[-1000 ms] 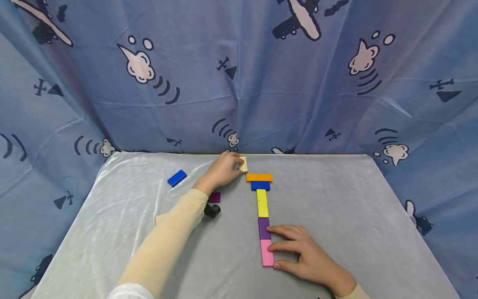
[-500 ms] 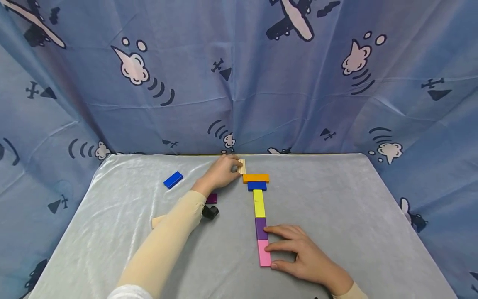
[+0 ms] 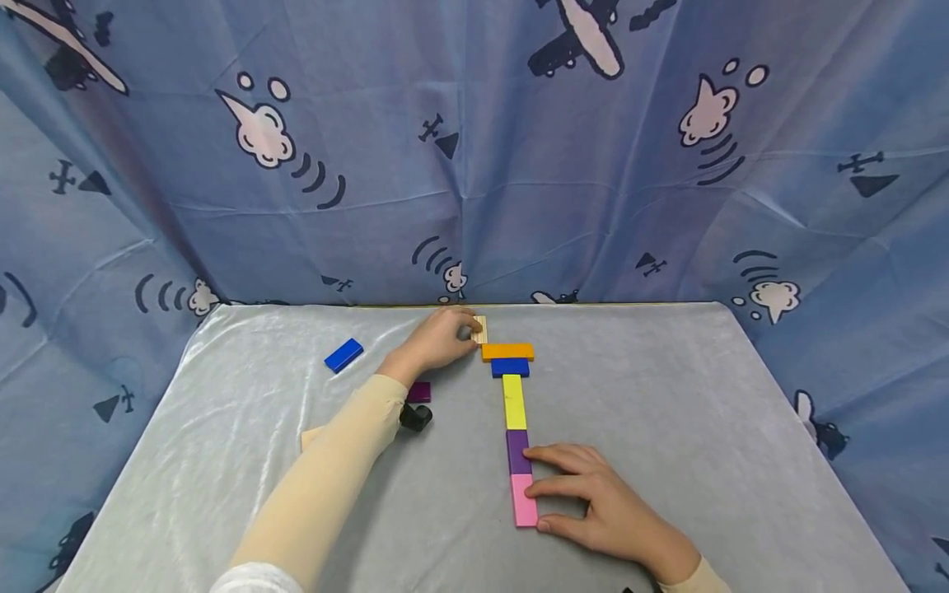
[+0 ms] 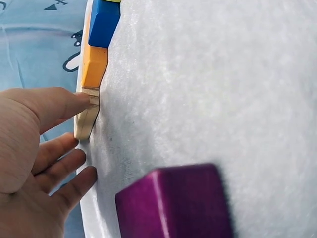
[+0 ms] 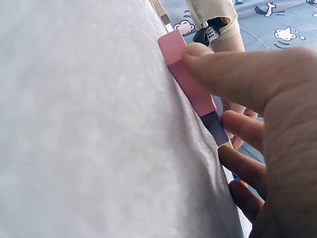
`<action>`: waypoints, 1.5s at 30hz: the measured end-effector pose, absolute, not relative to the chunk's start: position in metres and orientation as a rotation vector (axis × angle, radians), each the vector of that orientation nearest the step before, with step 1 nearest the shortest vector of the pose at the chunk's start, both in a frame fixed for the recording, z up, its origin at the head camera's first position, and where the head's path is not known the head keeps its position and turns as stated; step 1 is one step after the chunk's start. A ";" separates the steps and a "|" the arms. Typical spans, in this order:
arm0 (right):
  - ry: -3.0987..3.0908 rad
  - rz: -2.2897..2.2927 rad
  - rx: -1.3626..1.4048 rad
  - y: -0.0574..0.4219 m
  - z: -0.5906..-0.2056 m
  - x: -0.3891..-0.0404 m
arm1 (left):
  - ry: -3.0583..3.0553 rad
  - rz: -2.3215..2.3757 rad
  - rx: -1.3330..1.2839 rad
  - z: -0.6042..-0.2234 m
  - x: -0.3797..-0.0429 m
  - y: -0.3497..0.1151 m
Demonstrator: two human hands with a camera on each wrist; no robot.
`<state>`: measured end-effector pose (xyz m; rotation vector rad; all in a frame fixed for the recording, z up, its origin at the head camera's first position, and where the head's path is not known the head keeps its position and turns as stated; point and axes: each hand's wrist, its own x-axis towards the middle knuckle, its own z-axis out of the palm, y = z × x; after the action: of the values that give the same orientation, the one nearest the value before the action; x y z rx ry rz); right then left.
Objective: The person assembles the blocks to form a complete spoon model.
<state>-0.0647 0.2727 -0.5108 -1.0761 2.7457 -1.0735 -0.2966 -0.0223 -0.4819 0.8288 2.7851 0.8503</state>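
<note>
At the far edge of the worktop point(image 3: 630, 371), the left hand point(image 3: 443, 336) pinches a pale wooden block point(image 3: 482, 331) whose near end sits at the far left corner of the orange block point(image 3: 507, 352). The main risk looks to be there: with so little contact at that corner, a small twist of the thumb or finger could swing the orange block askew and shove the dark blue block point(image 3: 510, 368) just in front of it. The cloth could add to this, since it wrinkles, and a tug on it might shift several pieces together. Below, the yellow block point(image 3: 514, 402), purple block point(image 3: 516, 461) and pink block point(image 3: 523, 504) run end to end towards the person. The right hand point(image 3: 604, 506) grips nothing; its spread fingertips touch the right side of the purple and pink blocks, and pressing too hard could push that line leftwards.

The left sleeve point(image 3: 326, 486) stretches over the worktop's left half, partly covering a beige block point(image 3: 308, 436). A magenta block point(image 3: 420, 393) lies beside the wrist, close to the black wrist camera point(image 3: 416, 417), so a low or hasty withdrawal could knock it. Farther left, a loose blue block point(image 3: 344, 356) lies slantwise, well apart from the forearm
</note>
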 end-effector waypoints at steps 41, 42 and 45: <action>2.748 -1.053 -1.042 0.272 -0.511 -0.066 | 2.743 1.091 0.670 -0.463 -0.237 -0.155; 2.748 -1.053 -1.039 0.272 -0.511 -0.065 | 2.744 1.091 0.665 -0.462 -0.234 -0.159; 2.744 -1.053 -1.010 0.273 -0.511 -0.065 | 2.744 1.091 0.672 -0.461 -0.225 -0.168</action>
<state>-0.0650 0.2734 -0.5107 -1.0104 2.7443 -1.0526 -0.2247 -0.1684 -0.4613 0.6721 2.7443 1.0907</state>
